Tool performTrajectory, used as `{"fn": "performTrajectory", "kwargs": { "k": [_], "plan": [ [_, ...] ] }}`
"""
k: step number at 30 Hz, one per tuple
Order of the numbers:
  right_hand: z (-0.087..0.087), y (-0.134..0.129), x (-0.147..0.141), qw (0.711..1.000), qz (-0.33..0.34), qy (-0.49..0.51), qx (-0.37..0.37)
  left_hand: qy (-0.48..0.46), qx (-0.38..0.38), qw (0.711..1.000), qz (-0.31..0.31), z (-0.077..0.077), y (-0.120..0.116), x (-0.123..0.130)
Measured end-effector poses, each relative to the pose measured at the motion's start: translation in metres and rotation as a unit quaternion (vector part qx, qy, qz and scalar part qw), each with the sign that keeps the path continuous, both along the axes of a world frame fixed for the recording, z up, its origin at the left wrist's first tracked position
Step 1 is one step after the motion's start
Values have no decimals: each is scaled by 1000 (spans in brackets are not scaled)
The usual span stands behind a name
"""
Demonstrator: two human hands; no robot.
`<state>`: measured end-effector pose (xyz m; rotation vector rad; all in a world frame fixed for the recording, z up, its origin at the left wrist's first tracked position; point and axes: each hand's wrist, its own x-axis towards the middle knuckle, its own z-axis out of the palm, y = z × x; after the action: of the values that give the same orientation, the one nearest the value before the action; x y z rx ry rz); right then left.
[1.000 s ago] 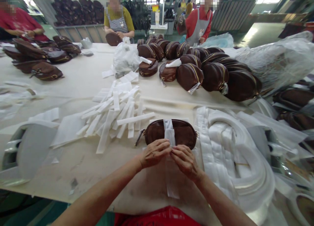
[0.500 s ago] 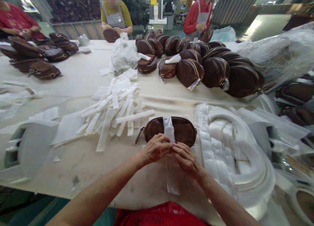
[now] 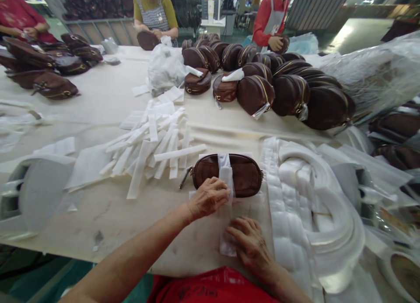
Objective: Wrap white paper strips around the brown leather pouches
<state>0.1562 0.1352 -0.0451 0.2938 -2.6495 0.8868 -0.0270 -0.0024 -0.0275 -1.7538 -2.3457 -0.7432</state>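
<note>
A small brown oval bag (image 3: 246, 177) lies on the table in front of me, its zipper pull out at the left end. Around its middle passes a translucent white strip (image 3: 226, 241), whose loose end runs down the table toward me. My left hand (image 3: 210, 197) is closed at the bag's lower edge, its curled fingertips on the strip. Lower down, my right hand (image 3: 251, 241) rests by the strip's loose end with fingers apart, the fingertips touching its right side. A flat translucent sheet shows partly under the bag.
Loose white strips (image 3: 160, 141) are piled to the left. A coiled white foam roll (image 3: 328, 233) is at the right, a grey tape dispenser (image 3: 46, 193) at the left. Many brown bags (image 3: 254, 95) stand further back beside a white plastic bag (image 3: 166, 68). Co-workers (image 3: 155, 14) stand across the table.
My right hand has left the bag's lower edge and moved down toward me along the strip, its fingers spreading. My left hand has stayed at the bag's edge.
</note>
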Motion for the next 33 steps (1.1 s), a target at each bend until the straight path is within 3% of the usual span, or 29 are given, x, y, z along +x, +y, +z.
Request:
{"fn": "performTrajectory", "kwargs": {
  "k": [8,13,22,27,33],
  "plan": [
    [10,0,-7,993,41,82,-76,12,3,1000,4,-1,-1,2],
    [25,-3,-7,990,69,112,-45,20,6,1000,7,-4,0,3],
    [71,1,-21,988,110,105,-8,30,25,999,10,-10,1,5],
    [91,21,-47,983,139,114,33,26,28,999,11,-17,0,7],
    [96,47,-105,973,189,134,12,-4,30,999,-28,-10,-6,4]
  ]
}}
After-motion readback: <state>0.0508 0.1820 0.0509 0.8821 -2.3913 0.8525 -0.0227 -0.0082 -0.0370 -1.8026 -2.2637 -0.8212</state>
